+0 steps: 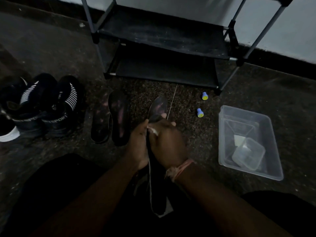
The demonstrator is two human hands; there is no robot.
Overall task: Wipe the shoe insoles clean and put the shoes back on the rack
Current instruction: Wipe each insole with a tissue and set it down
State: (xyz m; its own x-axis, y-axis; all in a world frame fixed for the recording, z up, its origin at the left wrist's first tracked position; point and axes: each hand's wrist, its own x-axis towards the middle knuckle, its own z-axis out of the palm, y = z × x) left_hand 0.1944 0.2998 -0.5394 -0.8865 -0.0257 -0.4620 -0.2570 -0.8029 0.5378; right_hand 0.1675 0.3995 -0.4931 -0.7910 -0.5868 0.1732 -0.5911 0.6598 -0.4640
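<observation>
A person sits on a dark speckled carpet [171,103], both forearms reaching forward over black-clad legs. The left hand [138,144] curls its fingers round the left edge of a dark insole [158,106], holding it lengthwise so its toe end points toward the shoe rack [164,43] and its heel end hangs down between the knees. The right hand [166,142] is closed on a small white wipe [153,130], pressing it against the insole's upper face just below the toe; a frayed pinkish thread band [179,168] circles that wrist. The rack, a black two-shelf frame with grey metal tubes, stands against the pale wall [171,7] beyond the held insole; both shelves in view carry no shoes. To the left of the held insole two more insoles [111,117] lie side by side on the carpet, touching or nearly so, with faded pinkish patches on their faces. Further left from them stands a pair of black sneakers [49,106] with white stripes and lettering on the heels, and the white sole edge of another shoe [9,135] shows at the frame's left border. Right of the held insole, two small blue and yellow caps [200,112] sit on the carpet in front of the rack's right leg. Beyond them to the right lies a clear plastic tub [227,134] holding a smaller clear container [248,154].
</observation>
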